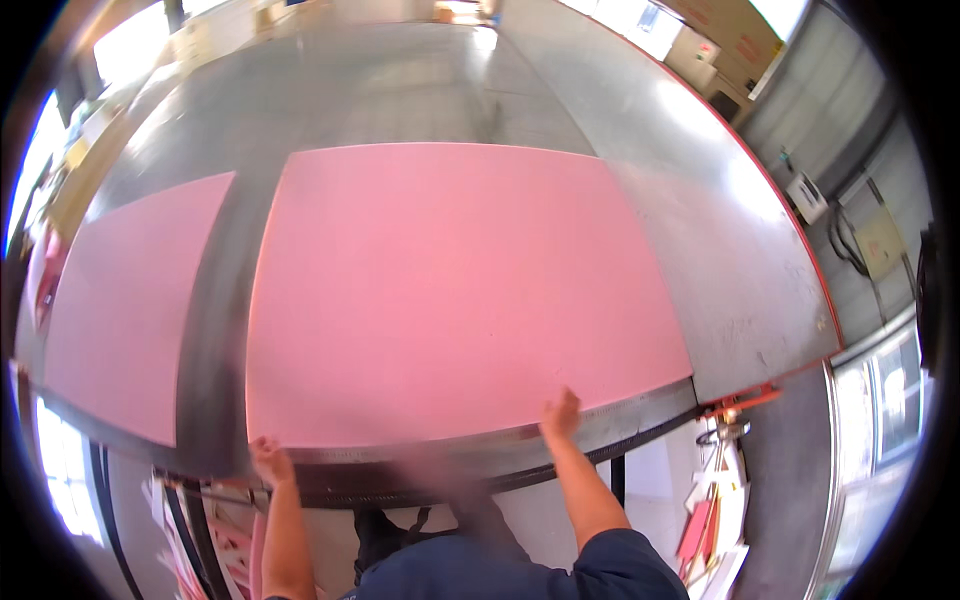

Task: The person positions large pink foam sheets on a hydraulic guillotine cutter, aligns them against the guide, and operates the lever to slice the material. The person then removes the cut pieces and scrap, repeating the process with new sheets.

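A large pink sheet point(460, 290) lies flat on the grey metal table, its near edge close to the table's front. At its near left corner is my left hand point(270, 461), with fingers closed on the corner. My right hand point(560, 414) is at the near edge, right of the middle, its fingers curled over the edge and its thumb on top. The undersides of both grips are hidden. To the left, across a strip of bare metal, lies another pink sheet point(135, 305), which neither hand touches.
The grey metal table point(420, 85) stretches far ahead; a red strip point(775, 190) runs along its right edge. Pink and white offcuts point(705, 530) are piled below at right, with more pink strips point(235, 550) below at left. A blurred patch covers the front edge between my arms.
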{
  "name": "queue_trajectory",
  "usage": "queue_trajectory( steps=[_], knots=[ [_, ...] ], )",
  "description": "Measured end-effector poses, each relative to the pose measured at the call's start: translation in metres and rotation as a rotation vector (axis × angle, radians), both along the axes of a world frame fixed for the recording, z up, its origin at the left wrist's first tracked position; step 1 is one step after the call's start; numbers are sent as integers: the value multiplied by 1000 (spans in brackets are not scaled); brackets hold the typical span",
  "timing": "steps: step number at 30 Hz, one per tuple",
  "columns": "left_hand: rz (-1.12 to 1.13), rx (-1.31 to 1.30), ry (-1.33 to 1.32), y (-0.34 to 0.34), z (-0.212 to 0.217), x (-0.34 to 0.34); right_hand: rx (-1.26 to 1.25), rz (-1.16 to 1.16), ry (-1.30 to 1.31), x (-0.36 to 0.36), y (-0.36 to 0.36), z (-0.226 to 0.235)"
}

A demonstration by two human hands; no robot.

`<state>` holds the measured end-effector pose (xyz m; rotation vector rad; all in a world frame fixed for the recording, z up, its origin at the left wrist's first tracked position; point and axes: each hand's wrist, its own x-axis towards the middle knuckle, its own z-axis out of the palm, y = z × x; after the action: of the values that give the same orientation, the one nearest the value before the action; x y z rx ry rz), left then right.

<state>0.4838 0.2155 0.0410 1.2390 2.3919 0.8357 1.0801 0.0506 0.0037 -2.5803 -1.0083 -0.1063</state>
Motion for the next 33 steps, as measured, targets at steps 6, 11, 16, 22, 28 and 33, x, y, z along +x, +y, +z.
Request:
queue_trajectory(
  steps=[6, 11, 16, 22, 28, 33],
  knots=[
    [-218, 86, -103, 76, -70, -133, -67, 475, -2, -255, 73, 5],
    [-716, 26, -48, 84, -63, -117, -155, 576, 72, -371, 117, 17],
    [-512, -33, -171, 120, -46, -119, -189, 533, 14, -393, 116, 8],
    [-870, 158, 97, 200, -76, -141, -133, 491, -8, -402, 117, 5],
    [-999, 236, 319, 202, -97, -131, -20, 546, 38, -387, 106, -10],
    [-970, 220, 331, 204, -98, -135, -74, 547, 19, -371, 117, -10]
  ],
)
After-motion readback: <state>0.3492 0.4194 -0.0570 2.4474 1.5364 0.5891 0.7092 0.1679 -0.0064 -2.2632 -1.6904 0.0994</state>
